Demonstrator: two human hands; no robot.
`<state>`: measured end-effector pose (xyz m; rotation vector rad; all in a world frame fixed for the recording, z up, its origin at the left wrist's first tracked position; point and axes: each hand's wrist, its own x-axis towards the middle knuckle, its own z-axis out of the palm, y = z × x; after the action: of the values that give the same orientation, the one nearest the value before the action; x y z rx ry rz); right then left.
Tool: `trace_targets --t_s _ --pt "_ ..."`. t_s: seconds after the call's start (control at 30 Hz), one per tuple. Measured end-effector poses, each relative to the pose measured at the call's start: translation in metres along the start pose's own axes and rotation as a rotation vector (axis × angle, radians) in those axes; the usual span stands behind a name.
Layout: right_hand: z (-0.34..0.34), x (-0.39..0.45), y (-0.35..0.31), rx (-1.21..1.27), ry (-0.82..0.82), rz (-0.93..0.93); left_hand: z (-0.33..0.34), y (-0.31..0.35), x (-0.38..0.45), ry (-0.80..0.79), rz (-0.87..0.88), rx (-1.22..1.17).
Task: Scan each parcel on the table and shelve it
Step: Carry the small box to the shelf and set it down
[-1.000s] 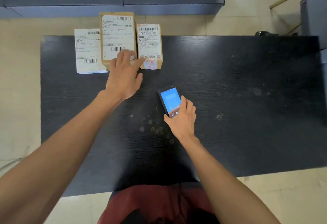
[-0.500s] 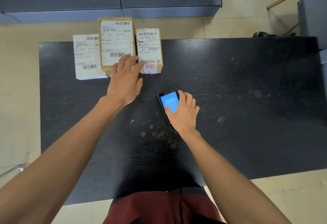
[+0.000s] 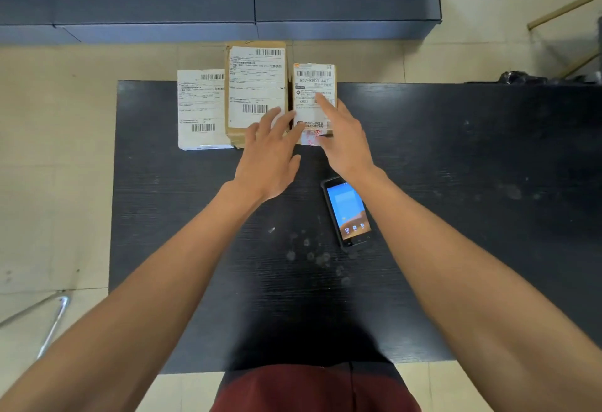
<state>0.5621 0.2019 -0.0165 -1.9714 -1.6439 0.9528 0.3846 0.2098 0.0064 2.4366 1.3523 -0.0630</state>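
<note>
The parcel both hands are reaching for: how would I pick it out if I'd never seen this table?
Look at the far edge of the black table, where three labelled parcels sit side by side. The small brown parcel is the rightmost, beside the taller brown parcel. Its label reads 507-K503 447 in large print, and red marks show at its near end.

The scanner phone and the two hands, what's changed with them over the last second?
The right hand let go of the phone, which now lies face up on the table, and reached forward to the small right-hand parcel, straight fingers over its label. The left hand remains open at the near edge of the middle parcel. All three parcels, including the white one, kept their places.
</note>
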Motion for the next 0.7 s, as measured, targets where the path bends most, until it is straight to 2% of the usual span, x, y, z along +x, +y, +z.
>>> trace_targets --t_s 0.13,0.4,0.57,0.7 --pt "0.001 -0.015 0.001 0.054 0.044 -0.013 -0.001 0.001 -0.005 0.015 0.016 -0.072" --pt "-0.014 -0.064 -0.011 0.193 0.202 -0.068 -0.002 0.010 -0.019 0.231 0.080 -0.395" --pt "-0.040 -0.105 -0.017 0.271 0.305 -0.047 -0.017 0.035 -0.024 0.258 0.171 -0.601" --pt "-0.064 -0.135 -0.015 0.301 0.413 -0.041 -0.031 0.069 -0.026 0.317 0.222 -0.662"
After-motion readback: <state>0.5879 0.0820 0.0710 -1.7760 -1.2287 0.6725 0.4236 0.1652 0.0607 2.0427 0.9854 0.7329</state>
